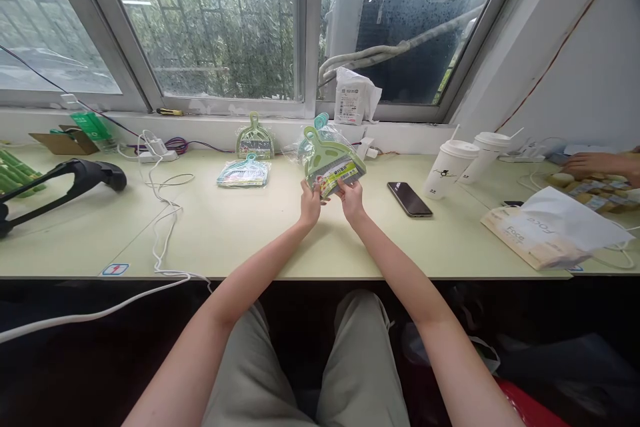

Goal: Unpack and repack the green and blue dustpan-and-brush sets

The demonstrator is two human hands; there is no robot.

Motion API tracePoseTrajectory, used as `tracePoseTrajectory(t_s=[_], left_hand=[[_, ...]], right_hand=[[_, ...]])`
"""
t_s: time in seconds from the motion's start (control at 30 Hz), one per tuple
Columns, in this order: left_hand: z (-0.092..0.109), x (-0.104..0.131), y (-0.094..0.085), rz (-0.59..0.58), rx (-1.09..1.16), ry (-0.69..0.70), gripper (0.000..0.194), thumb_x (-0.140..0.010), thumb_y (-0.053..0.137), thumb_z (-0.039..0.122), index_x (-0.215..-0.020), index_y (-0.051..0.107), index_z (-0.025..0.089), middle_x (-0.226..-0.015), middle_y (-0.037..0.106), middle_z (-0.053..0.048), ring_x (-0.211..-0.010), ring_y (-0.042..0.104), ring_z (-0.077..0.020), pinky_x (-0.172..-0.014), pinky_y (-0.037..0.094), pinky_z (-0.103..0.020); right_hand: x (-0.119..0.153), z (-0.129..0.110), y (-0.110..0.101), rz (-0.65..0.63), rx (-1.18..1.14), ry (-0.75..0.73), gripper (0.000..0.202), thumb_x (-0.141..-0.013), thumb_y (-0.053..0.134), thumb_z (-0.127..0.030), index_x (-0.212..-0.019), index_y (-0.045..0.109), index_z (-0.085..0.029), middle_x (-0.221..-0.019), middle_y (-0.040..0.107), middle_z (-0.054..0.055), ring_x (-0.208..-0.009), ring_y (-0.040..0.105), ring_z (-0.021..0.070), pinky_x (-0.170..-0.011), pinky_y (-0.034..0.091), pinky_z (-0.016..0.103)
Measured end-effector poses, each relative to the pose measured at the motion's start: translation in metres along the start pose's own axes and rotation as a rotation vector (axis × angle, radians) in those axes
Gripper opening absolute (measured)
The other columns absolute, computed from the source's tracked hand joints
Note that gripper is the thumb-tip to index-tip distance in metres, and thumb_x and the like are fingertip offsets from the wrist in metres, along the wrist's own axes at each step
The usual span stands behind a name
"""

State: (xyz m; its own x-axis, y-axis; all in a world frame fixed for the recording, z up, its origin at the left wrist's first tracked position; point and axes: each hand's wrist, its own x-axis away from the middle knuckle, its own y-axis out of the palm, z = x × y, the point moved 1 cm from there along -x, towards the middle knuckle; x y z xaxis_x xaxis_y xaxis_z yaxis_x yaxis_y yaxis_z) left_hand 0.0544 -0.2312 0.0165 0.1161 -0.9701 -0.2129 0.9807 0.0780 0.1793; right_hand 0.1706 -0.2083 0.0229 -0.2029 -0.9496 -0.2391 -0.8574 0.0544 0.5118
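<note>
Both hands hold a green mini dustpan set in clear wrapping, its handle pointing up and tilted left, with a printed label across its lower part. My left hand pinches the lower left edge. At the label's lower right, my right hand grips the edge with thumb in front. Partly hidden behind it stands a teal dustpan set in plastic. Further left, a green dustpan set leans against the wall, and a teal wrapped dustpan set lies flat on the table.
On the pale table, a phone, white cups with straws and a paper bag are to the right. White cables and a black curved frame lie left. Another person's hand shows far right.
</note>
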Motion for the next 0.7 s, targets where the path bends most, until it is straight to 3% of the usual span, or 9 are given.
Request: tracePoseTrajectory(t_s=[0.1,0.23,0.3,0.53,0.7], left_hand=[[-0.002,-0.002,0.003,-0.052,0.013,-0.055,0.045,-0.085,0.052,0.059,-0.113,0.039,0.026,-0.117,0.063,-0.007,-0.084,0.068,-0.0195,-0.073,0.051,-0.034],[0.002,-0.008,-0.003,0.072,0.077,0.037,0.049,-0.083,0.057,0.055,-0.120,0.039,0.027,-0.125,0.060,-0.007,-0.114,0.059,-0.0234,-0.089,0.048,-0.037],[0.004,-0.009,-0.006,0.080,0.088,0.062,0.050,-0.081,0.061,0.049,-0.121,0.040,0.027,-0.125,0.060,-0.007,-0.119,0.056,-0.0244,-0.094,0.046,-0.037],[0.007,-0.001,0.006,-0.263,0.083,-0.106,0.051,-0.079,0.065,0.043,-0.120,0.041,0.026,-0.132,0.055,-0.009,-0.113,0.060,-0.0257,-0.091,0.050,-0.043],[0.013,-0.011,-0.003,-0.174,0.190,-0.057,0.044,-0.080,0.064,0.046,-0.114,0.048,0.023,-0.130,0.057,-0.011,-0.123,0.054,-0.0271,-0.098,0.047,-0.044]], right_hand=[[0.000,-0.002,-0.001,0.010,-0.011,-0.013,0.048,-0.065,0.080,-0.036,-0.105,0.056,-0.024,-0.108,0.070,0.006,-0.102,0.068,0.0227,-0.089,0.058,0.041],[0.002,0.001,0.002,-0.028,0.017,-0.002,0.049,-0.066,0.079,-0.037,-0.107,0.056,-0.025,-0.110,0.069,0.005,-0.102,0.067,0.0223,-0.087,0.059,0.041],[0.003,0.004,0.003,-0.021,0.029,0.013,0.048,-0.066,0.079,-0.038,-0.107,0.056,-0.024,-0.109,0.070,0.005,-0.102,0.067,0.0223,-0.087,0.059,0.041],[-0.006,-0.002,-0.009,0.040,0.014,-0.058,0.044,-0.070,0.075,-0.039,-0.107,0.056,-0.024,-0.109,0.070,0.006,-0.102,0.068,0.0219,-0.089,0.058,0.040],[-0.007,0.000,-0.007,0.000,-0.010,-0.019,0.041,-0.069,0.075,-0.034,-0.103,0.056,-0.024,-0.108,0.070,0.005,-0.104,0.067,0.0223,-0.089,0.059,0.041]])
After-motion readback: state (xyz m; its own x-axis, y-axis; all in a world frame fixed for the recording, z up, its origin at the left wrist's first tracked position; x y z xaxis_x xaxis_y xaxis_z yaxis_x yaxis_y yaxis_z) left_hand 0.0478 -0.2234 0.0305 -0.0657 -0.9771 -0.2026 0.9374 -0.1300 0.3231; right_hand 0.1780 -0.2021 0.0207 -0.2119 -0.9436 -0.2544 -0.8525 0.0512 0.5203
